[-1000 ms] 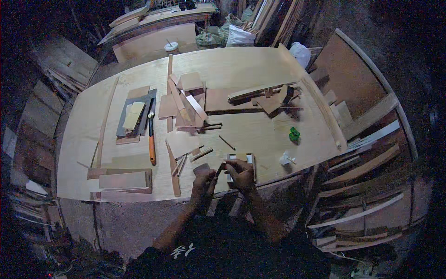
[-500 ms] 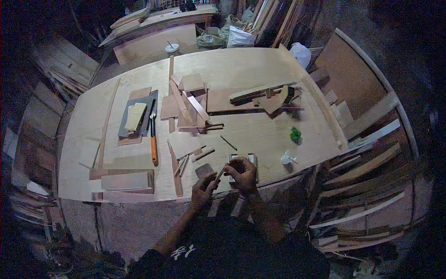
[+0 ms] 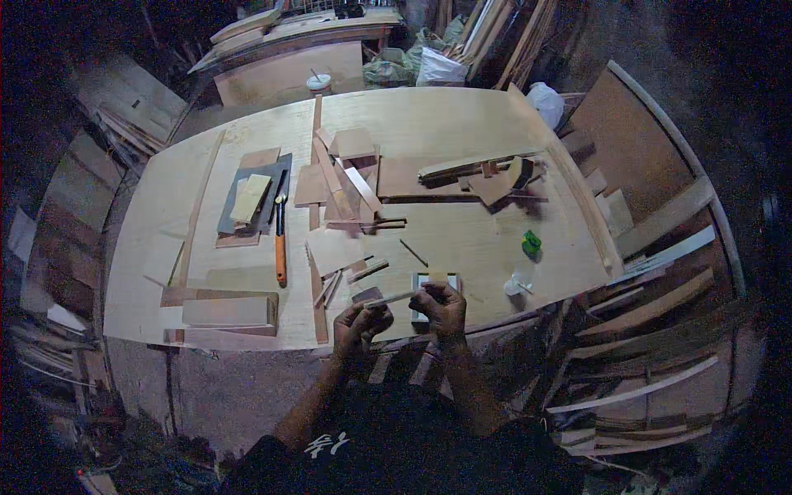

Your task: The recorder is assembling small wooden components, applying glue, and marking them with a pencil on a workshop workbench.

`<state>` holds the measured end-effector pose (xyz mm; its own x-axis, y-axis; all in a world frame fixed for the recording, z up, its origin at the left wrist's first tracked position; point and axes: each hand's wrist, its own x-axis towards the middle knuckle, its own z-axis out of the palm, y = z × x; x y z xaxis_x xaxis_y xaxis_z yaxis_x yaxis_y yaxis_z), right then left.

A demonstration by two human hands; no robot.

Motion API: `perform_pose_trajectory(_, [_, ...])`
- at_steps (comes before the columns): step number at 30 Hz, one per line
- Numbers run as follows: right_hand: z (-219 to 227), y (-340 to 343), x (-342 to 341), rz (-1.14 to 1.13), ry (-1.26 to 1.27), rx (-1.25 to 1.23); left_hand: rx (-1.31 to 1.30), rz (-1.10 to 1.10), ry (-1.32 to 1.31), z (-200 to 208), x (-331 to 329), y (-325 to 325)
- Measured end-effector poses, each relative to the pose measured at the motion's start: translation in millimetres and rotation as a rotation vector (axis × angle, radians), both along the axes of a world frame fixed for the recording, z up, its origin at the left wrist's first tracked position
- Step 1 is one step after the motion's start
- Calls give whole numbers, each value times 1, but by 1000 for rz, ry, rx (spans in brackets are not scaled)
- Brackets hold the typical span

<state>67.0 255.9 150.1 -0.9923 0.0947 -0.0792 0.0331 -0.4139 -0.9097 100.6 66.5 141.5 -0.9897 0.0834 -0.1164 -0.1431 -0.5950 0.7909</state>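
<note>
Your thin pale wooden strip (image 3: 391, 299) has swung nearer level; left hand (image 3: 357, 325) and right hand (image 3: 444, 310) pinch it, fingers closed; slack grip, hard to judge in dimness, could drop it.

- We hold a thin strip (image 3: 392, 298) over the near edge of the counter (image 3: 445, 111), its left end in our left grip (image 3: 361, 323), its right end at the fingertips of our right grip (image 3: 443, 308).
- Under our right grip we see a small boxy piece (image 3: 435, 278), partly hidden.
- To our left lie a wooden block (image 3: 229, 311) and an orange-handled tool (image 3: 280, 257).
- To our right sit a green crumpled item (image 3: 530, 242) and, nearer us, a small white container (image 3: 517, 285).
</note>
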Motion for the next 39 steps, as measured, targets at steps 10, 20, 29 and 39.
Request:
perform_pose_trajectory(10, [-19,7,4,151,-145,-15,-52,120,-12,-7,-1,2])
perform_pose_trajectory(20, [-72,-5,-16,782,40,738,-626,102,118,-42,-48,-14])
perform_pose_trajectory(29, [-152,-29,-36,355,-34,698,-1865,-144,585,-162,-57,-39])
perform_pose_trajectory(39, [-177,-61,-40,267,420,1067,-1772,-184,561,-159,-40,-62])
